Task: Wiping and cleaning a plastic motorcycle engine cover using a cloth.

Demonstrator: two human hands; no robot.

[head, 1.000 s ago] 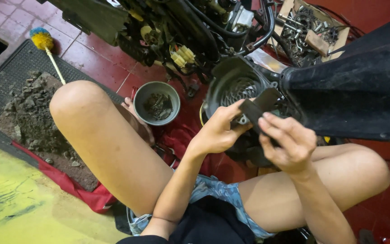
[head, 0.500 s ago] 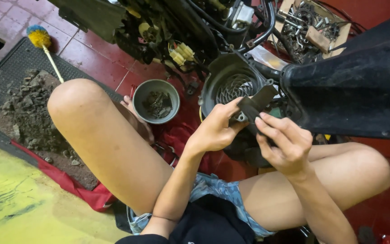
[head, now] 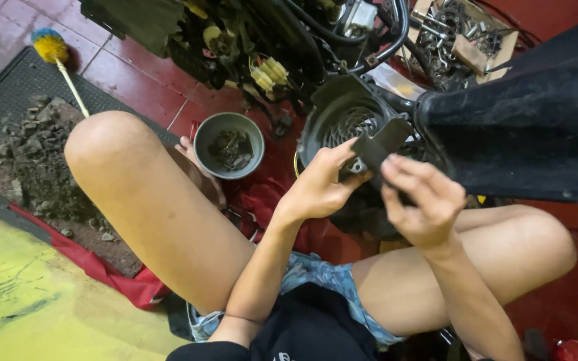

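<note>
I sit on a red tiled floor beside a motorbike engine. Both hands are raised at a round black fan cover with a slotted grille, fixed on the engine. My left hand grips the cover's black tab at its lower right edge, thumb and fingers pinched on it. My right hand is curled close to the same tab from the right, its fingertips touching or just short of the part; what it pinches is hidden by the fingers.
A grey metal bowl with small dirty parts stands on the floor past my left knee. A black mat with a pile of dirt and a yellow-blue brush lies left. A cardboard box of metal parts sits top right. A large black body panel fills the right.
My hands and the view shifted slightly; my left hand has moved up along the cover's tab, and my right hand stays close beside it.
</note>
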